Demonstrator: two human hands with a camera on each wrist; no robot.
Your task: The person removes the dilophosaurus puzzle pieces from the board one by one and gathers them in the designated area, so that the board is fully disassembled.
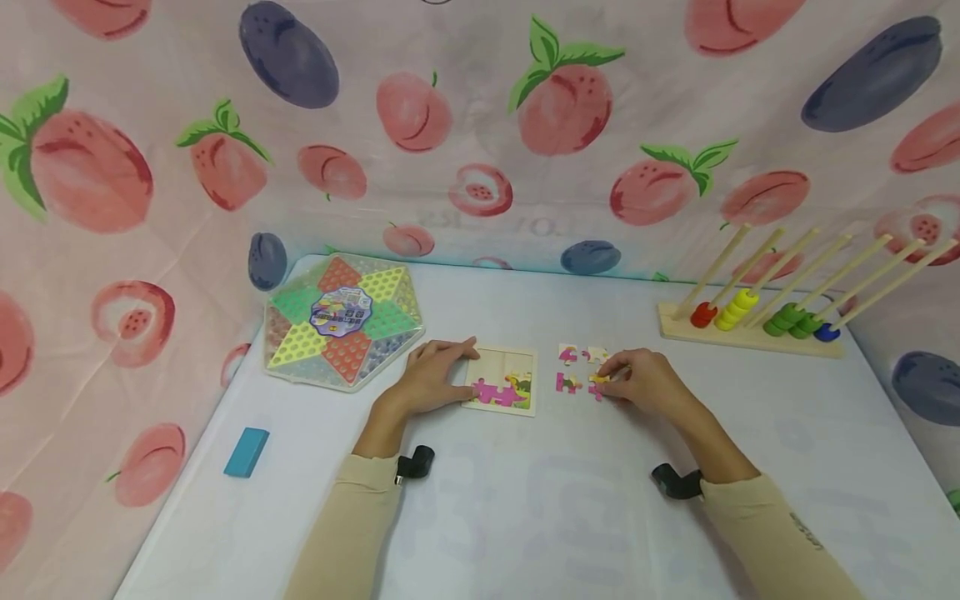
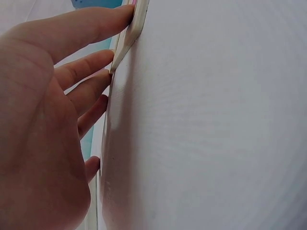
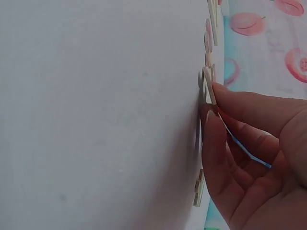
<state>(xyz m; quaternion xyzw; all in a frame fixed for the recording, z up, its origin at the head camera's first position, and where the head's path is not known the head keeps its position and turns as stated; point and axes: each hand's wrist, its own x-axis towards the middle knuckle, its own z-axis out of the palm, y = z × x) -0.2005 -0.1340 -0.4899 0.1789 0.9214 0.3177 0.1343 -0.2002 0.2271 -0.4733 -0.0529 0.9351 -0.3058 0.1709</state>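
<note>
A square wooden puzzle tray (image 1: 498, 411) lies mid-table, partly filled with pink, green and yellow picture pieces along its lower part. My left hand (image 1: 433, 377) rests at the tray's left side, thumb and index finger touching its edge. In the left wrist view, that hand's fingers (image 2: 88, 67) look fairly straight against the edge. Right of the tray are several loose puzzle pieces (image 1: 567, 382). My right hand (image 1: 643, 383) pinches one yellow-and-pink puzzle piece (image 1: 597, 379) between thumb and fingers. The right wrist view shows that puzzle piece (image 3: 209, 86) edge-on, tilted against the tabletop.
A hexagonal star-patterned board game (image 1: 345, 321) lies at the back left. Nearer the left edge is a blue block (image 1: 247, 452). A wooden peg stand (image 1: 750, 335) with coloured rings stands at the back right. Fruit-printed cloth (image 1: 480, 125) hangs behind the white table.
</note>
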